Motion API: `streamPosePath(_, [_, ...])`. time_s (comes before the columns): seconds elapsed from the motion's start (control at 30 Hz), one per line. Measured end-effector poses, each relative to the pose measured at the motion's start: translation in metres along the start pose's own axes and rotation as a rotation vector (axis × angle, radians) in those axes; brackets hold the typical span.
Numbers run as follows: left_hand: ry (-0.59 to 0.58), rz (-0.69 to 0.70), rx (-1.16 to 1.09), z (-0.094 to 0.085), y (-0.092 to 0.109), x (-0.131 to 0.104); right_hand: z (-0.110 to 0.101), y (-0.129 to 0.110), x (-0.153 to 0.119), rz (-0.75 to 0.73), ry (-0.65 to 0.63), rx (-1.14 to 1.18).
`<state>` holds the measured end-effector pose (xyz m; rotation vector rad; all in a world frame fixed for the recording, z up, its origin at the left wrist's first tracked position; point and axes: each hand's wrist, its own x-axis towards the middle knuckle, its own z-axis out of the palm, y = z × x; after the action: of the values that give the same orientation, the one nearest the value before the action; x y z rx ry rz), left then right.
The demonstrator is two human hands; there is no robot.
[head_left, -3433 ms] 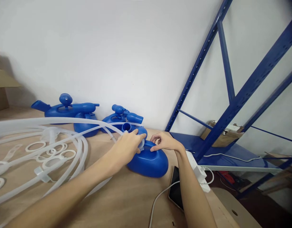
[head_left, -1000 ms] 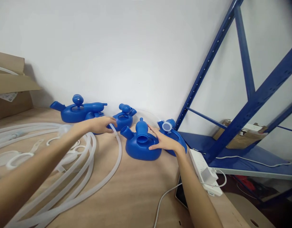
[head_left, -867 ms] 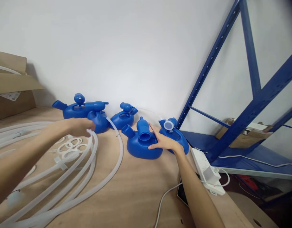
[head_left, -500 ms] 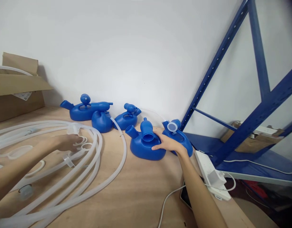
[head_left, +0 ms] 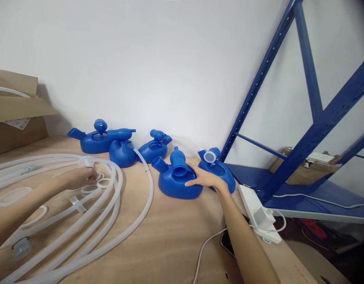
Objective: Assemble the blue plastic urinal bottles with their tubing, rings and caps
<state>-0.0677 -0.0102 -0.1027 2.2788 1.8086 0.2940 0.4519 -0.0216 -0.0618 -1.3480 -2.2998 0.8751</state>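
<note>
My right hand grips a blue plastic urinal bottle at its right side, thumb in front and the other fingers behind. The bottle stands upright on the wooden table, and a loose blue funnel-shaped piece rests on it with its wide mouth facing me. On the left, my left hand is closed among clear plastic parts, inside the coil of whitish tubing. Whatever its fingers hold is hidden. Beside them lie a small white ring and a clear fitting.
Several more blue bottles line the wall. An open cardboard box stands at the back left. To the right are a power strip with a charger, a phone under my forearm, and blue metal shelving.
The view has shifted slightly, so most things appear a little further left. My left fingers look more curled beside the rings. My right hand keeps its hold on the bottle.
</note>
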Motion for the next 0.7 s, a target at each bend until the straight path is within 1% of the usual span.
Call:
streamPosePath(0.07, [-0.015,0.011,0.020,-0.003,0.003,0.000,0.000,0.001,0.001,0.014,0.000,-0.007])
streamPosePath(0.13, [-0.010,0.013,0.042,-0.010,0.005,0.002,0.000,0.002,0.002,0.034,-0.004,-0.013])
streamPosePath(0.2, [0.019,0.012,0.057,-0.022,0.009,0.006,-0.001,0.003,0.002,0.050,-0.010,-0.013])
streamPosePath(0.27, [0.052,0.028,0.066,-0.035,0.023,0.011,-0.001,0.003,0.003,0.062,-0.013,-0.014])
streamPosePath(0.33, [0.087,0.086,0.038,-0.047,0.049,0.015,-0.001,0.003,0.003,0.047,-0.012,-0.017])
streamPosePath(0.4, [0.127,0.198,-0.075,-0.053,0.085,0.016,-0.001,0.004,0.003,-0.007,-0.014,-0.007])
streamPosePath(0.43, [0.120,0.257,-0.155,-0.054,0.106,0.017,-0.001,0.004,0.003,-0.035,-0.013,0.002])
streamPosePath(0.47, [0.084,0.294,-0.252,-0.053,0.126,0.018,-0.001,0.004,0.003,-0.055,-0.015,0.011])
streamPosePath(0.53, [0.013,0.287,-0.460,-0.046,0.163,0.023,0.000,0.006,0.003,-0.056,-0.017,0.021])
streamPosePath(0.57, [-0.032,0.286,-0.533,-0.042,0.177,0.027,0.000,0.006,0.003,-0.042,-0.014,0.020])
streamPosePath(0.63, [-0.058,0.222,-0.711,-0.031,0.197,0.039,0.000,0.007,0.003,-0.008,-0.008,0.013])
streamPosePath(0.7, [-0.013,0.117,-0.887,-0.020,0.207,0.052,0.001,0.008,0.002,0.004,-0.008,0.014])
